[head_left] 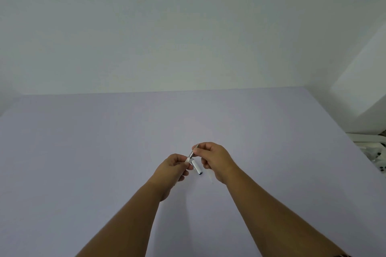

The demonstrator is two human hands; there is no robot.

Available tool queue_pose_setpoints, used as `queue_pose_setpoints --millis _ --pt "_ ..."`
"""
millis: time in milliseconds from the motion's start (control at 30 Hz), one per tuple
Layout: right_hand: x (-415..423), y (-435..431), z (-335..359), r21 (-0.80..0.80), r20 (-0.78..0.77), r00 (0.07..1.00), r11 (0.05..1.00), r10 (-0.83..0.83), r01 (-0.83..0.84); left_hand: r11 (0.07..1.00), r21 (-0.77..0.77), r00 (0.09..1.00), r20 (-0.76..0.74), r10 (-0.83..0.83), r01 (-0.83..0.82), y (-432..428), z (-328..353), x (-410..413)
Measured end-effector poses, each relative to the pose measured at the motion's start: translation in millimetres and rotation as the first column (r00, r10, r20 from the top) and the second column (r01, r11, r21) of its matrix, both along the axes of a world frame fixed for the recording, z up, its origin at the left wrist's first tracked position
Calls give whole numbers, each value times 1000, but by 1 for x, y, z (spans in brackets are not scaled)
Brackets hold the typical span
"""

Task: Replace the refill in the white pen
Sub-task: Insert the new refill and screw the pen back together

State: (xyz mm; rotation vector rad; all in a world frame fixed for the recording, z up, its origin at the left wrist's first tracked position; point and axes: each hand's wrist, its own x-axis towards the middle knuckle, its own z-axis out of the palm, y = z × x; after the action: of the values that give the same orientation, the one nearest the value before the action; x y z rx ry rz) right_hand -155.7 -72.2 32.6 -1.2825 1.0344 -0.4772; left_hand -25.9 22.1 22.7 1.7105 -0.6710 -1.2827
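1. Pale lilac flat worktop [104, 152] fills the near half of the view, with a plain white wall [167, 27] behind its far edge.
2. Both bare forearms reach in from the near edge; the hands meet just right of centre, above the worktop.
3. Left hand [174, 166]: fingers curled in, thumb and fingertips pinched on the white end of a slim pen part [188, 160].
4. Right hand [217, 159]: thumb and forefinger pinched on the thin grey metallic refill [193, 151], other fingers curled under.
5. The refill slants up and to the far right from the white end, running between the two hands.
6. Short white cylindrical pen piece with a dark tip [196, 167] sits just near-right of the left fingertips, between the hands, angled down toward the near right. Cannot tell whether it is held or lying on the worktop.
7. White cluttered items [373, 148] at the far right edge, off the worktop, too small to identify.
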Motion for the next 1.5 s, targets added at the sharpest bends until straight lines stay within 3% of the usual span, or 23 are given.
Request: queue_pose_setpoints --millis 133,300,433,600,733,900,1033,1167,1333,1500 --pt "2 1 2 -28 -98 995 999 -26 23 1000 -12 1000 23 -8 8 -1 2 -3" --pt "3 1 9 6 -52 999 1000 -12 13 1000 -28 999 36 -13 14 -2 6 -5" --pt "6 1 12 -69 -234 971 997 -38 22 999 -30 999 45 -27 28 -1 9 -7" --pt "5 1 15 23 -63 998 1000 6 -5 999 -37 998 54 -14 16 -2 14 -3" --pt "9 2 14 -60 -263 964 998 -49 34 998 -34 997 61 -41 43 -4 17 -5" --pt "5 0 17 27 -37 999 999 -18 19 999 -37 998 69 -12 14 -5 20 -3" --pt "6 0 16 -15 -192 980 999 -43 41 999 -23 996 84 -40 42 -5 20 -4" --pt "2 -1 17 63 -2 1000 998 14 -14 999 -17 994 107 -26 28 -4 21 -4" --pt "2 -3 17 41 -191 982 999 12 -4 998 -11 989 132 -61 63 -5 22 -7" --pt "0 -3 18 62 -57 997 997 51 -48 999 -6 986 157 -49 50 -7 25 -6"
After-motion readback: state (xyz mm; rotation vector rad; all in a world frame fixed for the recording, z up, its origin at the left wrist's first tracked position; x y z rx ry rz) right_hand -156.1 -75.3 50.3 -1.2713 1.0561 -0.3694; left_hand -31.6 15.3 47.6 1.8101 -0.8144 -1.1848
